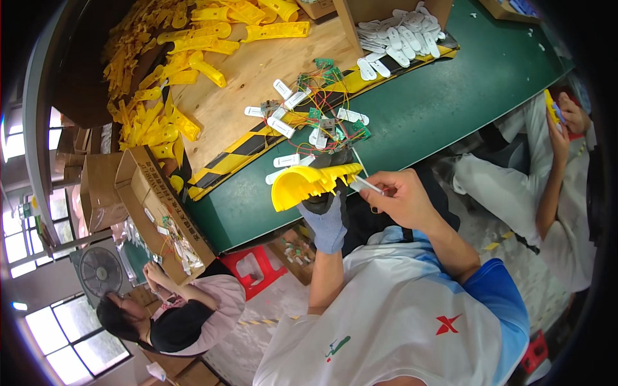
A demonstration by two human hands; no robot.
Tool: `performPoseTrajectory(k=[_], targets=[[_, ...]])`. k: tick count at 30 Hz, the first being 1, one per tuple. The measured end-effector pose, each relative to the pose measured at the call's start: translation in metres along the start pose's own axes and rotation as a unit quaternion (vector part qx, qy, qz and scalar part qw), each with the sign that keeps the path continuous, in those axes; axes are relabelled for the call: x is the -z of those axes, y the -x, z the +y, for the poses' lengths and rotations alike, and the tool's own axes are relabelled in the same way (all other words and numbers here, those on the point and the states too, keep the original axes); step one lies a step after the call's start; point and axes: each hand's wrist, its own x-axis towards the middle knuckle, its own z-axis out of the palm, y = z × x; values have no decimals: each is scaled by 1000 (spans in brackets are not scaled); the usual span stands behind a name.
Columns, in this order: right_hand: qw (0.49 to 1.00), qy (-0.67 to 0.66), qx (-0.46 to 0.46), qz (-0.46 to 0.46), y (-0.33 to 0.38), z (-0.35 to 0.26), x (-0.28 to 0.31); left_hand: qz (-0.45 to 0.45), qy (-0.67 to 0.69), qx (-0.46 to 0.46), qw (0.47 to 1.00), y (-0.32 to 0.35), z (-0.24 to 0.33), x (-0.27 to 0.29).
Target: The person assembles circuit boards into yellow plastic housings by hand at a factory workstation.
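Observation:
My left hand [327, 225], in a blue-grey glove with dark fingers, is closed around a yellow plastic shell [297, 185] just over the table's near edge. Ribs and jagged-looking tabs line the shell's lower side. My bare right hand [407, 198] pinches a slim white plastic piece [367, 184] at the shell's right end. Whether that piece touches the shell, I cannot tell. Beyond the shell lies a tangle of green circuit boards [332, 75], thin red and yellow wires and white tab-shaped parts [280, 126].
Many yellow shells [187, 48] are heaped on a wooden board [257, 58] edged with black-yellow tape. White oval parts [402, 38] spill from a cardboard box at the back. A long cardboard box [145, 193] stands left on the green table [412, 116]. Co-workers sit left and right.

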Motion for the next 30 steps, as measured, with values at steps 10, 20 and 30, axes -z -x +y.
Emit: performPoseTrajectory(k=[10,20,30], targets=[[966,-256,-12,-36,-3,13,-3,-123,217,60,966,-9,38,-19],[973,-179,140,39,-12,35,1,-187,187,127,956,0,20,2],[985,-110,129,10,-17,27,20,-176,118,154,965,-15,40,-20]])
